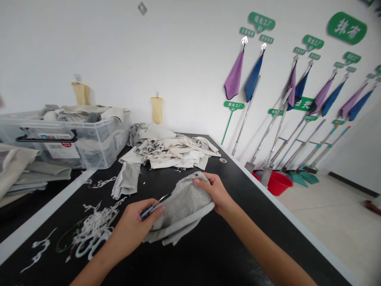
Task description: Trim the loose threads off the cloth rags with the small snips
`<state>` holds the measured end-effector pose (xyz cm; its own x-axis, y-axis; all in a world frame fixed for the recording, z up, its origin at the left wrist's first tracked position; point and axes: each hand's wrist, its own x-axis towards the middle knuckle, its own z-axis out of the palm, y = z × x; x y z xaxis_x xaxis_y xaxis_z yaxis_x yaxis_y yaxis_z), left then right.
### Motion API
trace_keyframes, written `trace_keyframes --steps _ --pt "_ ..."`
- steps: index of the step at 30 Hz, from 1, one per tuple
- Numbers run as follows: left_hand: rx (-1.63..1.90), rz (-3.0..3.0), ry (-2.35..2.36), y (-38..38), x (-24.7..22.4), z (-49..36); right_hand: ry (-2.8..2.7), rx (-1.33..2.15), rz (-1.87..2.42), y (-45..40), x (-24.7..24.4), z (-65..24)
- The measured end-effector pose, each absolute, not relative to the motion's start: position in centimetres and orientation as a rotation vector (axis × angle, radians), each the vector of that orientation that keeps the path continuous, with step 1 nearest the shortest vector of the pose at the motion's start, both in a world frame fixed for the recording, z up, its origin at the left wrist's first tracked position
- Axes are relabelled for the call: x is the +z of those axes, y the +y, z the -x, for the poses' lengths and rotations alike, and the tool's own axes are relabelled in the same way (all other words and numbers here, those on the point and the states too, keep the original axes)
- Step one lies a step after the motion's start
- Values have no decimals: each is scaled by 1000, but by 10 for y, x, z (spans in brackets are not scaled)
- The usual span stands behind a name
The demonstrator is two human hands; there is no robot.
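A grey piece of fabric hangs between my two hands above the black table. My left hand is closed around small blue-handled snips, whose metal tips point up and to the right, and it also pinches the fabric's left edge. At the fabric's upper right, my right hand grips it between thumb and fingers. White thread scraps lie in a tangle left of my left hand. Beyond it rests a folded grey cloth piece.
A heap of pale and grey cloth pieces covers the far end of the table. At the left are a clear plastic bin full of cloth and a cloth stack. A tape roll lies near the right edge; a red bucket stands on the floor.
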<state>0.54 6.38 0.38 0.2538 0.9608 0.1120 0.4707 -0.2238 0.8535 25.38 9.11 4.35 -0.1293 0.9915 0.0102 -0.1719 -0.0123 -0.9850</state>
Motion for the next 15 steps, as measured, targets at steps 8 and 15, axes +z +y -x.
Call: trace_keyframes --steps 8,15 --pt "836 -1919 1361 56 12 1 -1456 1247 1372 85 3 -290" --pt "912 -1600 1282 64 36 -17 -1524 1042 1324 65 -32 -289"
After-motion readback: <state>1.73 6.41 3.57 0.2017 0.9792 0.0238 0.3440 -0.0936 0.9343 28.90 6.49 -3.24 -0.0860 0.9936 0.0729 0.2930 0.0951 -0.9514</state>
